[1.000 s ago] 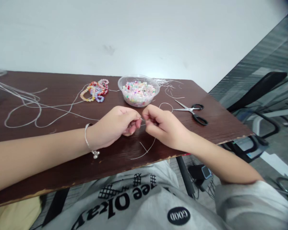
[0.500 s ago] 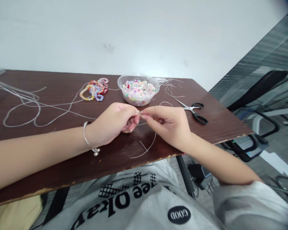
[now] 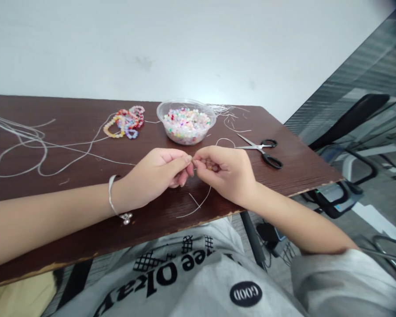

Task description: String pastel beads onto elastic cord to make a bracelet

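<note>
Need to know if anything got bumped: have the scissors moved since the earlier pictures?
No, the scissors keep their place beside the clear plastic bowl.

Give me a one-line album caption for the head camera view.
Left hand and right hand pinch a thin white cord over a dark wooden table beside a clear bowl of beads.

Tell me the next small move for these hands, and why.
Likely slide the beads along the white cord with the right hand, since they sit between its fingers, while the left hand appears to pinch the cord close by.
</note>
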Tool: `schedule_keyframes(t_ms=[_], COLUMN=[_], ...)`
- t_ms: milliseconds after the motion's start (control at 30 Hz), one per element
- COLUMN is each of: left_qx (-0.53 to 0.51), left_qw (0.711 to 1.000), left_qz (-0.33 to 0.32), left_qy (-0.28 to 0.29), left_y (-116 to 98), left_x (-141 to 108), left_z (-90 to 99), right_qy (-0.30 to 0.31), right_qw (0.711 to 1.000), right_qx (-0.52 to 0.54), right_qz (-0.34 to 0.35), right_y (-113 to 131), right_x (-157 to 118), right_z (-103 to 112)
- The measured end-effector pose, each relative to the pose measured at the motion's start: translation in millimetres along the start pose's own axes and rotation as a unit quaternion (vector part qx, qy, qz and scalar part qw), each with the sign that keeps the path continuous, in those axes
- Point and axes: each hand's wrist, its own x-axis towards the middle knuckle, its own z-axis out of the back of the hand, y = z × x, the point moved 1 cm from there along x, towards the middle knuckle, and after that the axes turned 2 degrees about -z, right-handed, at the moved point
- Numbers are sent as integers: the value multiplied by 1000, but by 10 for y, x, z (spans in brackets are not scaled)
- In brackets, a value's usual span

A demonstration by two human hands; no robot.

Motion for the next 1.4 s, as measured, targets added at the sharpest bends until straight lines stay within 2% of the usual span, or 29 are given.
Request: schedule_keyframes(t_ms=[133, 267, 433, 500, 567, 667, 700, 767, 867, 933, 1067, 1133, 1267, 1400], left_qx=[-48, -145, -260, -285, -295, -297, -299, -303, -291, -269, -218, -204, -190, -201], left_qw=[999, 988, 959, 951, 948, 950, 950, 949, 954, 960, 974, 978, 980, 977], left_qz=[8, 54, 98, 101, 103, 94, 90, 84, 77, 70, 48, 35, 25, 40], left_qy=[6, 25, 62, 63, 55, 26, 18, 10, -1, -14, -29, -38, -50, -58], left_y=[-46, -102, -89, -68, -52, -53, -59, -70, -76, -69, -46, -41, -47, -46], left_x=[16, 33, 44, 49, 53, 58, 61, 67, 80, 85, 75, 68, 68, 84], left_z=[-15, -28, -12, -3, 4, 16, 21, 26, 21, 11, -4, 2, 16, 12], right_qy=[-6, -15, -78, -79, -53, 25, 64, 134, 165, 159, 136, 122, 85, 114], right_qw=[1000, 999, 994, 993, 997, 994, 983, 942, 881, 874, 902, 898, 864, 792], right_qx=[24, 35, -28, -31, -8, 74, 120, 227, 352, 368, 314, 320, 390, 492], right_qz=[-13, -18, 71, 86, 55, -76, -124, -207, -269, -276, -265, -276, -308, -343], right_y=[-23, -77, -69, -35, -8, -17, -30, -59, -85, -86, -84, -94, -119, -119], right_x=[-8, 3, 34, 35, 39, 60, 68, 80, 90, 96, 127, 149, 182, 173], right_z=[-2, -4, 60, 81, 89, 85, 77, 53, 8, -21, -83, -126, -223, -288])
